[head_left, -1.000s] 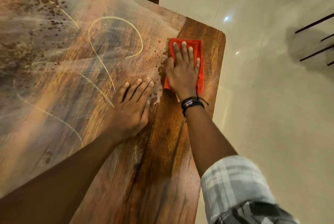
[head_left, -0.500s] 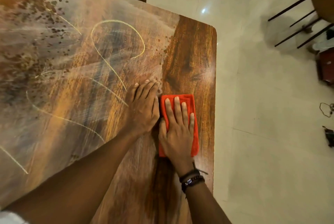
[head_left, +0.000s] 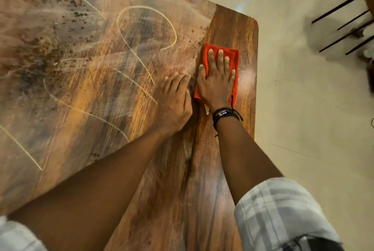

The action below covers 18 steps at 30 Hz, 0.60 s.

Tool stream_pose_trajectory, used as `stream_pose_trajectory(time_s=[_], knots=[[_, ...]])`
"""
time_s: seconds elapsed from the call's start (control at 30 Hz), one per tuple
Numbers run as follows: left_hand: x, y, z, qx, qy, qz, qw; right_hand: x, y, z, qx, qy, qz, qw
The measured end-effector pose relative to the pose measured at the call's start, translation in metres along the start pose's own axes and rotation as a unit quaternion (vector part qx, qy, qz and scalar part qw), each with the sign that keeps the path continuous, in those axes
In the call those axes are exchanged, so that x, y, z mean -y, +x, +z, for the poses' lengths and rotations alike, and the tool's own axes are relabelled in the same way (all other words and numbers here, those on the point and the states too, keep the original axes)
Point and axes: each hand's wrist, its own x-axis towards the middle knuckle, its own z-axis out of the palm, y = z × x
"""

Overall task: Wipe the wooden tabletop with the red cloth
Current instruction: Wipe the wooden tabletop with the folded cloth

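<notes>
Forward since half a second ago, right hand [head_left: 217, 85] has slid the cloth [head_left: 235, 57] toward the far right corner, fingers spread flat, pressing it down. Left hand [head_left: 174, 100] rests just beside, fingers together on the tabletop [head_left: 228, 27]. Pale streaks [head_left: 129, 44] cover the wood leftward.

Pale tiled floor [head_left: 303, 109], dark chair legs [head_left: 342, 27]
</notes>
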Motion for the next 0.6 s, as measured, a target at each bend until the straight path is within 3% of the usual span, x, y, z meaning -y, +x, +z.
stream_pose_trajectory(time_s=[0.07,0.2,0.47,0.6], knots=[[-0.001,-0.005,-0.006,-0.002,-0.013,0.000,1.000,0.000,-0.021,-0.002,0.009,0.000,-0.011,1.000],[0.003,-0.053,-0.015,-0.005,0.073,0.021,0.997,-0.005,-0.097,0.005,0.008,-0.005,-0.052,0.999],[0.014,-0.168,-0.037,0.036,0.156,0.070,0.985,-0.016,-0.273,0.025,-0.025,-0.001,-0.052,0.998],[0.011,-0.168,-0.035,0.062,0.193,0.075,0.976,-0.018,-0.286,0.029,-0.022,-0.014,-0.039,0.999]])
